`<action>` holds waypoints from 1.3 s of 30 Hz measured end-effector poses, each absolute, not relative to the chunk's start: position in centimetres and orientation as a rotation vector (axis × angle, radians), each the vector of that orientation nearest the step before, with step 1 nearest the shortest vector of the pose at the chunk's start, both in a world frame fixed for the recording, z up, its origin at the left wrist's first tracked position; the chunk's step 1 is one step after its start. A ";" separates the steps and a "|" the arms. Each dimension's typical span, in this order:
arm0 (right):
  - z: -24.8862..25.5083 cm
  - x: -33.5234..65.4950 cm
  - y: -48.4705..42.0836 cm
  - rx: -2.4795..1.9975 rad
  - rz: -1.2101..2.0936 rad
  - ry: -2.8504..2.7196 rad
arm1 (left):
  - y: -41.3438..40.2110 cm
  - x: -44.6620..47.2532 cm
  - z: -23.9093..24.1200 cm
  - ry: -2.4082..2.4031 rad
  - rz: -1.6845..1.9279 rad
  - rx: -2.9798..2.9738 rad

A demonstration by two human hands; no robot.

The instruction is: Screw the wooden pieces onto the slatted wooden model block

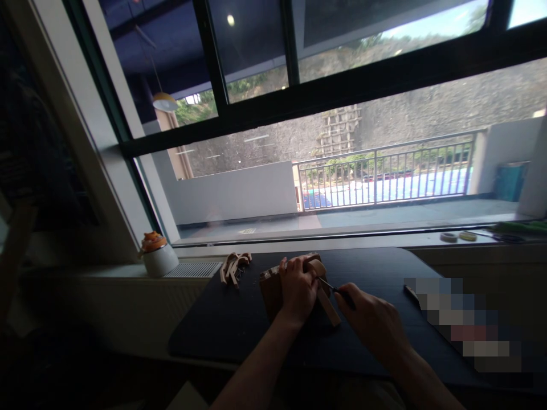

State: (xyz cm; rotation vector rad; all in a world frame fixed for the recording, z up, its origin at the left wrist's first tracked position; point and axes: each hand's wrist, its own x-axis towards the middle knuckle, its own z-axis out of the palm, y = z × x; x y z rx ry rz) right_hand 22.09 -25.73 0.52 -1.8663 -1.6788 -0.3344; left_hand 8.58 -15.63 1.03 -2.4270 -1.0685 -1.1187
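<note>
A brown wooden piece (270, 287) stands on a dark mat (222, 324) by the window. My left hand (297, 287) is wrapped over its top, fingers closed round it. My right hand (376, 324) is closed on a thin dark-handled tool (337, 290), probably a screwdriver, whose tip points left into the wooden piece beside my left fingers. A light wooden strip (328, 307) sticks out from the piece toward me, between both hands.
Several loose curved wooden parts (233, 266) lie on the mat's far left corner. A white pot with an orange lid (157, 253) stands on the sill. Tape rolls (457, 236) lie at the far right. A blurred patch covers the mat's right side.
</note>
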 end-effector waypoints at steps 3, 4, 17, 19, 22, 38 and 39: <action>0.7 22.3 -25.8 -1.876 -0.348 -1.694 | -15.6 8.6 1.0 -1.074 -1.115 -2.421; 0.7 22.3 -25.8 -1.863 -0.352 -1.701 | -15.6 8.5 1.0 -1.076 -1.115 -2.419; -0.4 22.3 -26.0 -1.709 -0.408 -1.718 | -15.5 8.5 0.9 -1.063 -1.111 -2.413; -0.4 22.3 -26.0 -1.730 -0.377 -1.701 | -15.5 8.5 0.9 -1.066 -1.112 -2.410; -0.2 22.2 -26.0 -1.775 -0.320 -1.675 | -15.5 8.4 0.8 -1.069 -1.114 -2.409; -0.6 23.0 -26.4 -1.703 -0.404 -1.753 | -15.5 8.5 0.8 -1.082 -1.111 -2.408; -0.6 23.0 -26.4 -1.698 -0.411 -1.747 | -15.6 8.5 0.9 -1.082 -1.109 -2.409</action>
